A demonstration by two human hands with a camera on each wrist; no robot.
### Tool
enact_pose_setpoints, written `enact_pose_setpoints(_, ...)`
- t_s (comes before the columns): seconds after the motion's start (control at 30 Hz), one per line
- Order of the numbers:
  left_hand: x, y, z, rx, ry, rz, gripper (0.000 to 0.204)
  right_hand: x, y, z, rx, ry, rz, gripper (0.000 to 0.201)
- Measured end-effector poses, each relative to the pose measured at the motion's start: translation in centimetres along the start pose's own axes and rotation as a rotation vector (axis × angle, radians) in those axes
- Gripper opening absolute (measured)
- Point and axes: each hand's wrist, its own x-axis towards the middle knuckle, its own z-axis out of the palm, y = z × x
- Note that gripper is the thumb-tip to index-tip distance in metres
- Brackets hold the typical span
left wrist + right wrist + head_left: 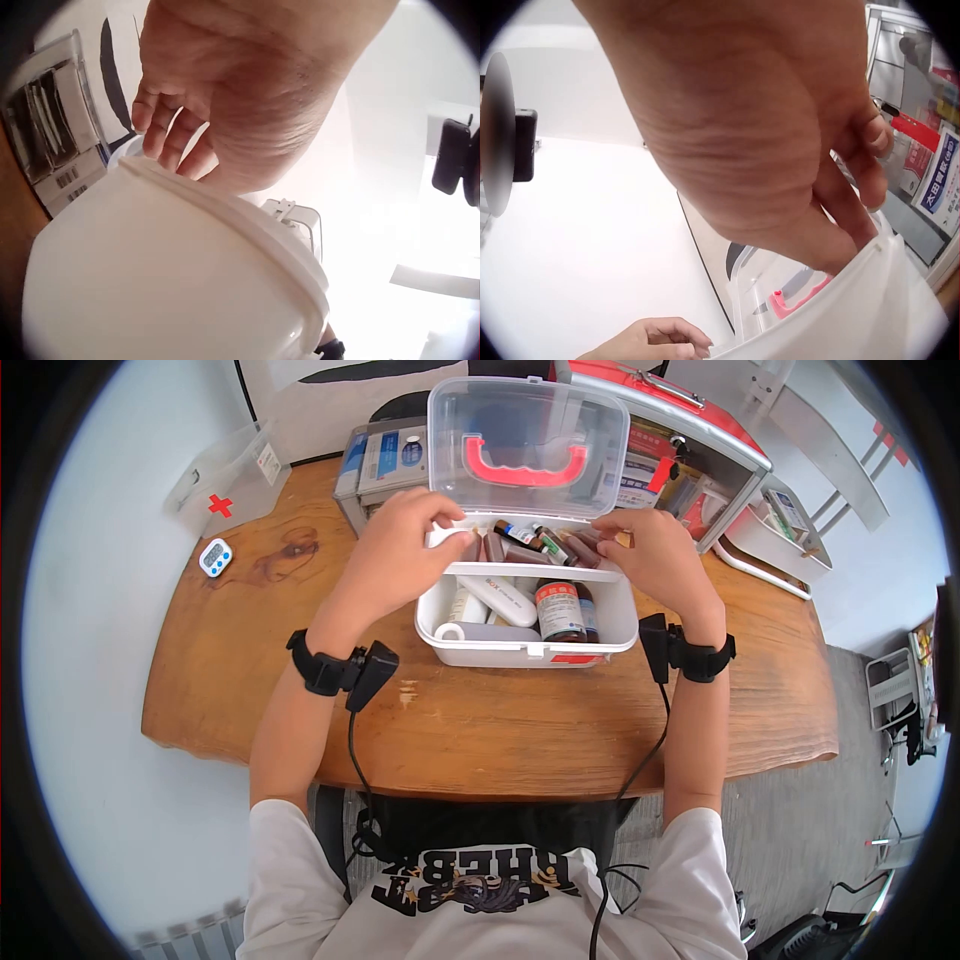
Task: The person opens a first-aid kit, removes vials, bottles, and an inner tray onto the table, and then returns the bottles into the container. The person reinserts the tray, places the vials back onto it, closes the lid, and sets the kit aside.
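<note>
A white plastic medicine box [470, 653] stands on the wooden table with its clear lid [530, 420] raised, a red handle [525, 475] on it. Across the back half of the box lies a white inner tray [520, 569] with several small brown bottles [515, 533]. My left hand [405, 545] grips the tray's left end, thumb on the inside. At the other end my right hand [655, 555] holds the tray, its fingertips partly hidden behind the rim. Below the tray sit a labelled brown jar [560, 610] and a white thermometer-like device [500, 600].
Behind the box are stacked medicine cartons [390, 460] and a red-topped metal cabinet [690, 430]. A small digital timer [215, 558] and a clear bin with a red cross [215, 485] are at the left. A white tray-like bin [780, 550] stands at the right.
</note>
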Motion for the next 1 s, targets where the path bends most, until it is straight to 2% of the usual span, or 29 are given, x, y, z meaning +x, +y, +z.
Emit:
enact_pose_setpoints(0.07,0.7,0.4,0.1,0.111,-0.110,0.047,0.028,0.1,-0.1,0.1,0.050,-0.042,-0.003,0.025)
enact_pose_setpoints(0.1,1.1,0.5,0.2,0.111,-0.111,0.050,0.028,0.1,0.0,0.0,0.092,-0.083,-0.002,0.026)
enact_pose_setpoints(0.17,1.8,0.9,0.5,0.136,-0.279,-0.058,0.029,0.1,0.5,0.5,0.124,-0.061,-0.026,0.027)
enact_pose_setpoints(0.23,2.0,1.1,0.5,0.191,-0.286,-0.049,0.029,0.4,0.6,0.8,0.156,-0.034,-0.052,0.028)
enact_pose_setpoints(0.33,2.7,1.5,0.4,0.281,-0.337,-0.065,0.030,0.5,0.6,0.8,0.178,-0.004,0.009,0.030)
enact_pose_setpoints(0.4,3.0,1.8,0.1,0.312,-0.369,-0.096,0.030,0.6,1.7,0.3,0.413,0.129,0.065,0.030)
enact_pose_setpoints(0.43,3.1,2.0,0.1,0.311,-0.381,-0.117,0.031,0.6,2.2,0.1,0.408,0.124,0.060,0.030)
enact_pose_setpoints(0.47,3.2,2.1,0.0,0.309,-0.392,-0.136,0.033,0.6,3.1,0.1,0.520,0.181,0.092,0.030)
enact_pose_setpoints(0.5,3.1,1.8,0.0,0.305,-0.388,-0.136,0.033,0.4,4.1,0.0,0.632,0.239,0.126,0.030)
enact_pose_setpoints(0.57,2.9,0.7,-0.1,0.076,-0.291,-0.165,0.030,0.3,6.6,0.1,0.583,0.181,0.173,0.030)
enact_pose_setpoints(0.6,2.7,0.5,-0.6,0.075,-0.297,-0.160,0.030,0.0,7.4,0.4,0.523,0.123,0.279,0.028)
enact_pose_setpoints(0.63,2.2,0.3,-1.4,0.000,-0.214,-0.162,0.028,-0.2,8.4,0.8,0.465,0.064,0.384,0.026)
enact_pose_setpoints(0.67,1.7,-0.1,-2.2,-0.072,-0.132,-0.164,0.026,-0.6,10.5,2.0,0.470,0.067,0.390,0.026)
enact_pose_setpoints(0.73,0.3,-3.3,-2.7,-0.175,-0.085,-0.185,0.023,-0.9,14.6,4.0,0.227,0.029,0.183,0.022)
enact_pose_setpoints(0.77,-0.3,-5.4,-2.8,-0.278,-0.028,-0.204,0.021,-0.9,14.8,4.0,0.237,0.046,0.174,0.022)
enact_pose_setpoints(0.83,-1.7,-8.8,-2.7,-0.239,0.004,-0.217,0.021,-1.8,14.5,4.8,0.182,0.033,0.403,0.020)
enact_pose_setpoints(0.93,-3.6,-11.7,-2.7,-0.025,0.063,-0.325,0.018,-1.9,14.9,5.4,0.166,-0.003,0.432,0.023)
enact_pose_setpoints(1.0,-4.4,-13.5,-2.3,0.040,0.031,-0.370,0.018,-1.8,16.6,5.6,0.094,-0.071,0.442,0.028)
